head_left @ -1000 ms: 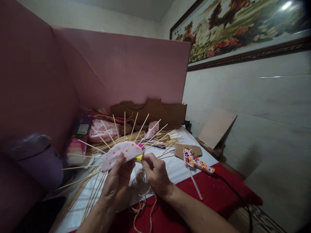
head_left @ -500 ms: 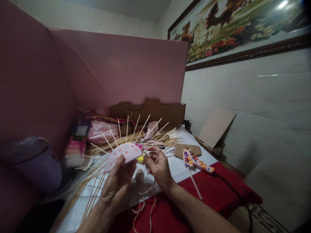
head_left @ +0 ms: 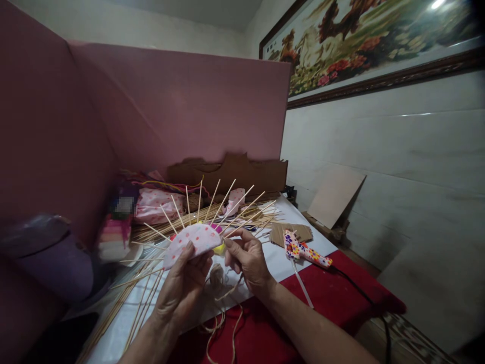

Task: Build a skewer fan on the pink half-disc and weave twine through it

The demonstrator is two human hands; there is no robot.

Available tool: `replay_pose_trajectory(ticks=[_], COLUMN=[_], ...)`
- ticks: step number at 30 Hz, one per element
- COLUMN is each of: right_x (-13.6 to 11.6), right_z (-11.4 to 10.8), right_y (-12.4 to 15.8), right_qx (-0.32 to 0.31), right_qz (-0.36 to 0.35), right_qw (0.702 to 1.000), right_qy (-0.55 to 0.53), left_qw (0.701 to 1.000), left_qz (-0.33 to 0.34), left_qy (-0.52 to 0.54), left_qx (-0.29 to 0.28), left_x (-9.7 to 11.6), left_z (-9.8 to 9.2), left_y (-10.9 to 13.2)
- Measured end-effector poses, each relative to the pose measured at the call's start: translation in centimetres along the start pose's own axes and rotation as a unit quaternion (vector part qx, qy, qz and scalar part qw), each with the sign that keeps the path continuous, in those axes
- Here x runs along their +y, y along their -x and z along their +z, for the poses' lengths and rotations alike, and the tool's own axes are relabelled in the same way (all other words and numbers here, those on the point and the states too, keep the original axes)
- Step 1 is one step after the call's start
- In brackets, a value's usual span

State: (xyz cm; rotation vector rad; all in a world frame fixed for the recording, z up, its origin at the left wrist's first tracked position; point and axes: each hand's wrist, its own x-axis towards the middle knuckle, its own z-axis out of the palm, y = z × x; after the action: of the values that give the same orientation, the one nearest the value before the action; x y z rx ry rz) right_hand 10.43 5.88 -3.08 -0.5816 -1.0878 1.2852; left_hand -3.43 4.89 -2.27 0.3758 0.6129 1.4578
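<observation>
My left hand (head_left: 186,280) grips a half-round piece covered in white cloth with pink dots (head_left: 195,240), thumb on its front face. Thin wooden sticks (head_left: 217,197) fan out from its curved edge. At its right corner, my right hand (head_left: 250,260) has thumb and index finger pinched together on twine (head_left: 235,288). That twine trails from under the palm down to loose loops over the red cloth. Fingers hide the exact spot where twine meets the piece.
A flower-patterned glue gun (head_left: 306,252) with a black cord lies right, by a torn cardboard piece (head_left: 278,233). Behind are bundled sticks (head_left: 151,232), folded dotted fabric (head_left: 159,205) and upright cardboard (head_left: 227,174). Red cloth (head_left: 303,313) covers the near table edge. A lilac bin (head_left: 56,273) stands left.
My right hand has shifted slightly, its fingers closing in at the right corner of the dotted piece. The left hand keeps its hold; the view has turned a little.
</observation>
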Motion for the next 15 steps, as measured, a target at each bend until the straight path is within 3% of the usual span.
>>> replay_pose_trajectory(ticks=[15], right_x=[-0.04], right_z=[0.52], right_y=[0.31], right_qx=[0.009], right_qz=[-0.015], right_qw=[0.999], right_qy=[0.03], left_qw=[1.0], left_qz=[-0.001], left_qy=[0.013], left_qx=[0.003], left_x=[0.1], left_z=[0.22], left_y=[0.14])
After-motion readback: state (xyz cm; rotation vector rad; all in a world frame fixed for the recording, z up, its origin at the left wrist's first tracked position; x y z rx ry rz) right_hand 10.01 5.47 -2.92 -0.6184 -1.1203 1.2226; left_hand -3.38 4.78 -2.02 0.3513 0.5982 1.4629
